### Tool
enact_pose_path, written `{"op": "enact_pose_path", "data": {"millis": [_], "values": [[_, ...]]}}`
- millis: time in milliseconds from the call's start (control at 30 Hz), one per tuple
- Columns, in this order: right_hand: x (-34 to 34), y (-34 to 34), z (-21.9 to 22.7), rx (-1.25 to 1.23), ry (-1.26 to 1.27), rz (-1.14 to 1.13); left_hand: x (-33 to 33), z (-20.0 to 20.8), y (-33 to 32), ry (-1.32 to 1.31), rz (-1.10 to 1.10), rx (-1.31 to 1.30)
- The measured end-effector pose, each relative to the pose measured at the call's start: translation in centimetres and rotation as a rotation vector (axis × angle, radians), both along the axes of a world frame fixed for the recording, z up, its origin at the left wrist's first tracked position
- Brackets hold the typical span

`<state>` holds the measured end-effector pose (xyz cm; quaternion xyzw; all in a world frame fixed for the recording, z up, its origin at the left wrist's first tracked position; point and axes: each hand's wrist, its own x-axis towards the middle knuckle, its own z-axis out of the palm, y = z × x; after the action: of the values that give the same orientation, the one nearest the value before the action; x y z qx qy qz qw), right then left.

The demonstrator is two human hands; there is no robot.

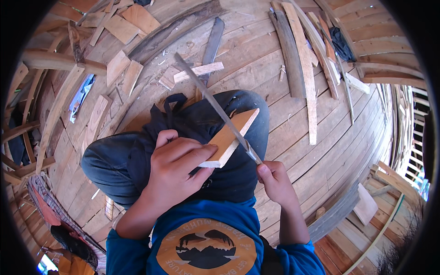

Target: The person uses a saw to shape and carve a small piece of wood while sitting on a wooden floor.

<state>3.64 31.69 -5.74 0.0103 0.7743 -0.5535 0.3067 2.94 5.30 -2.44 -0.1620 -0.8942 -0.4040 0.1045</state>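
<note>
My left hand (176,160) grips a short wooden board (227,143) above my lap, thumb beneath and fingers over its face. The board is tilted, its pale cut end towards me. In my right hand (276,181), closed around the handle end, is a long knife (208,97) with a narrow grey metal blade. The blade slants across the board to the far left and appears to touch or pass just over it; I cannot tell which. My fingers hide most of the knife's handle.
I sit cross-legged on a plank floor (247,64). Wood offcuts (123,28) are scattered at the far left, and long planks (300,68) lie at the far right. A curved beam (337,208) is beside my right arm. Another person (73,243) is at the lower left.
</note>
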Motion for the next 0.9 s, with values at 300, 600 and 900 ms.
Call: {"op": "enact_pose_path", "data": {"millis": [300,600,900], "values": [[-0.4,1.3,0.2,0.218,-0.021,-0.060,1.3,-1.0,1.0,0.054,0.029,0.006],[-0.2,0.8,0.2,0.181,0.051,0.046,1.1,-1.5,0.9,0.039,0.013,0.013],[-1.3,0.0,0.8,0.201,0.076,0.119,1.3,-1.5,0.8,0.026,0.033,0.010]]}}
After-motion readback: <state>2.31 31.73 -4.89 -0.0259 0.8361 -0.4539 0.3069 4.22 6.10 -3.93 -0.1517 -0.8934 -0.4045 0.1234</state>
